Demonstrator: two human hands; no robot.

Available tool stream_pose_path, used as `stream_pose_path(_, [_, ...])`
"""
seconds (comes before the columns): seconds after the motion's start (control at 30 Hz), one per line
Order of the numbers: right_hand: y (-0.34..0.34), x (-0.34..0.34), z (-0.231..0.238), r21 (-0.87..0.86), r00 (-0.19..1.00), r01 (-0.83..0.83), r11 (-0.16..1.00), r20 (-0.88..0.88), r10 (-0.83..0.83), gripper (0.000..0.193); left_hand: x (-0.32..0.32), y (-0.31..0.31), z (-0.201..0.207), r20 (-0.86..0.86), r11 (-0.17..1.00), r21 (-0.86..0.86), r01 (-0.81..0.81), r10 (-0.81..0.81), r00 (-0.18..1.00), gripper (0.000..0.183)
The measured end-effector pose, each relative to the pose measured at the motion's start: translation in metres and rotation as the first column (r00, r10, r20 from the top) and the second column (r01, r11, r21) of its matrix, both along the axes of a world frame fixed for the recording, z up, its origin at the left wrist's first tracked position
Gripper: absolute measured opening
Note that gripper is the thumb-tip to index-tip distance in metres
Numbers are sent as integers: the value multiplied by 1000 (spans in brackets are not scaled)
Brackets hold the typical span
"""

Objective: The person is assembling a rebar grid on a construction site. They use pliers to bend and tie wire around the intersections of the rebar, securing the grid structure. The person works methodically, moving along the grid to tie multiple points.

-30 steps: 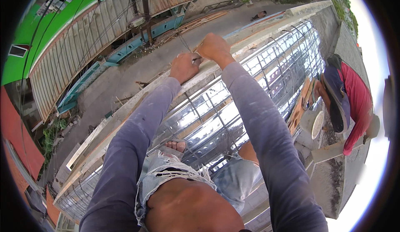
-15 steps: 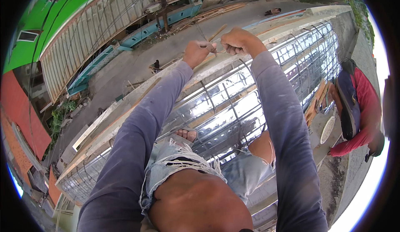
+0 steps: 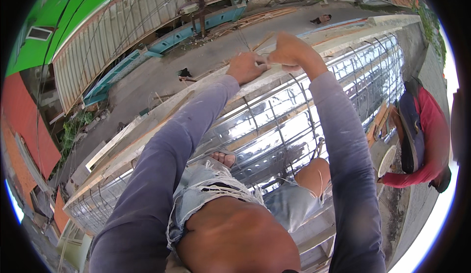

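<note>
Your left hand (image 3: 247,67) is up on the top edge of the steel rebar cage (image 3: 274,121), fingers curled down with the grip closed on what looks like a thin tie wire (image 3: 267,63) at the upper bar, though the wire is too fine to make out clearly. Your right hand (image 3: 289,51) sits just beside it, nearly touching, balled into a fist with the grip clamped on the same spot; whether it holds a tool or only wire, you cannot tell from here. Both your arms come up from the lower edge in grey-blue long sleeves (image 3: 162,175), the two hands meeting at that top bar next to the pale wooden formwork board (image 3: 162,118) that runs along the cage. The cage stretches away left and right below you, its bars crossing in a grid with bright light showing through. Your knees in frayed denim shorts (image 3: 206,194) are against the cage, and one sandalled foot (image 3: 222,158) rests among the bars. To your right, another person in a red shirt (image 3: 431,131) is bent over, well apart from your hands. Beyond the board lies a grey road (image 3: 162,72), with corrugated metal fencing (image 3: 113,37) and a green wall (image 3: 54,33) on its far side.
</note>
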State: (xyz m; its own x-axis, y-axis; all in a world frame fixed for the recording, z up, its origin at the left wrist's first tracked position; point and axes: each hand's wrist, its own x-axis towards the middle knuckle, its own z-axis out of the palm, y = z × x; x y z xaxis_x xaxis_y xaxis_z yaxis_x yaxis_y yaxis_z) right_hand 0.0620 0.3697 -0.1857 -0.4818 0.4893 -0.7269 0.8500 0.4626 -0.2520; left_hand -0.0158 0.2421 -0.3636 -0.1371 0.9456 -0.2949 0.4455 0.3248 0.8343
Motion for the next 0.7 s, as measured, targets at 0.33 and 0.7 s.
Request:
stream_pose_path(0.33, [44,1,-64,439,992,-56,897,-76,100,30,4,-3,-3,172,1000,-5,8,-7,985,38])
stream_pose_path(0.7, [40,75,-53,471,987,50,881,-160,29,22,11,4,-50,363,946,-35,-321,312,878,35])
